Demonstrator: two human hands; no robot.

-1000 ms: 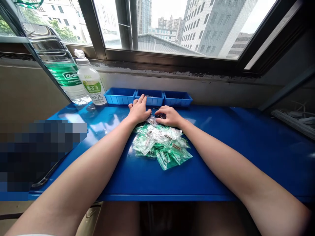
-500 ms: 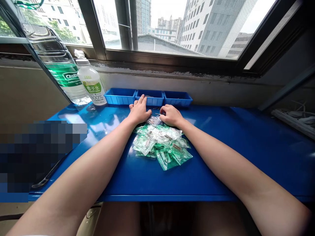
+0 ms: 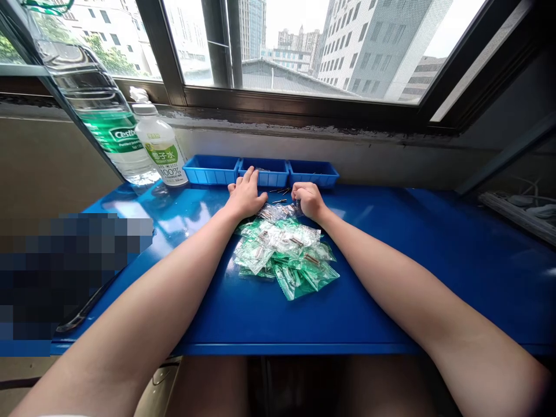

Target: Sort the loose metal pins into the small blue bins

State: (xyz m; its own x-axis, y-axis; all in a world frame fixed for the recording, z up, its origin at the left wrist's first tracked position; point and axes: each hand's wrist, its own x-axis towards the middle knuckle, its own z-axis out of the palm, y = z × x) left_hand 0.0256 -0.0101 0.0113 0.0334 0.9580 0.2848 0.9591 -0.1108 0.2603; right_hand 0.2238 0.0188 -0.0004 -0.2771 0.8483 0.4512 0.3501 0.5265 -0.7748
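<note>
My left hand (image 3: 245, 196) lies on the table in front of the middle blue bin (image 3: 264, 168), fingers stretched out, thumb at the edge of a clear plastic bag (image 3: 275, 212). The fingers of my right hand (image 3: 309, 200) are curled closed at the bag's right end and appear to grip it. Small dark metal pins (image 3: 280, 201) lie between my hands, with a few more behind them. Nearer me is a pile of green and clear plastic packets (image 3: 286, 249), some with small copper-coloured and metal parts inside.
Beside the middle bin stand a left blue bin (image 3: 211, 169) and a right blue bin (image 3: 313, 174). At the back left are a coconut water bottle (image 3: 161, 147) and a large water bottle (image 3: 108, 124). A power strip (image 3: 516, 217) lies at the right edge. Windows rise behind the blue table (image 3: 391, 231).
My right hand has moved slightly right and its fingers have curled tighter. The clear bag now spreads further right, and more of the pins show. My left hand stays in place.
</note>
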